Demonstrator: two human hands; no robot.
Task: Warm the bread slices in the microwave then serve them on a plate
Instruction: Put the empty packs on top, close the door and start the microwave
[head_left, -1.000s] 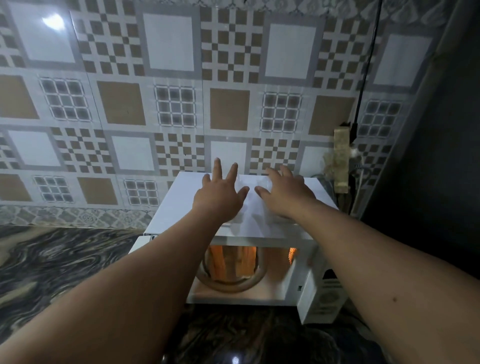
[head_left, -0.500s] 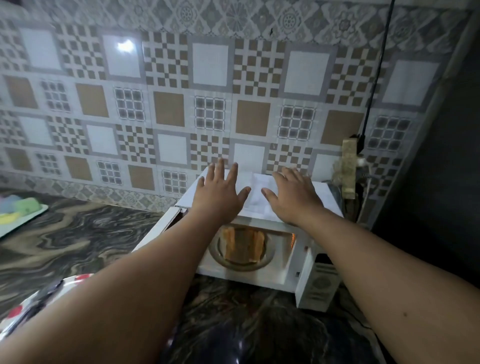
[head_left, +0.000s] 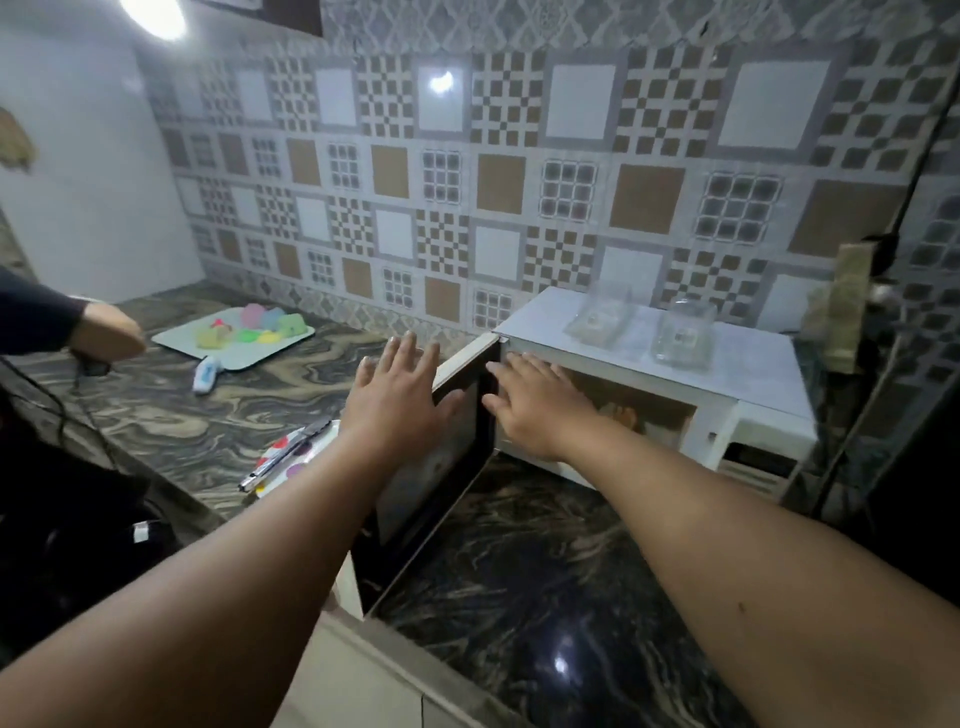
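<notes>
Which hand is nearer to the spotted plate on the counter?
Left. The left hand is above and right of the spotted plate; the right hand is beyond the open microwave door.

- You get dim light from a lamp (head_left: 153, 15) top left, glaring on the tiles (head_left: 441, 83) and counter (head_left: 561, 665).
- Your edges bend; right side is dark, the picture soft.

Far left on the dark marbled surface (head_left: 171, 415) lies a pale tray (head_left: 179, 340) heaped with soft pastel pieces (head_left: 249, 323), and a small white bottle (head_left: 206, 375) lies just beside its near edge. Patterned wall tiles (head_left: 498, 182) run behind. At the left edge another person's sleeve (head_left: 36, 319) shows, with a black cable (head_left: 62, 421) trailing below.
</notes>
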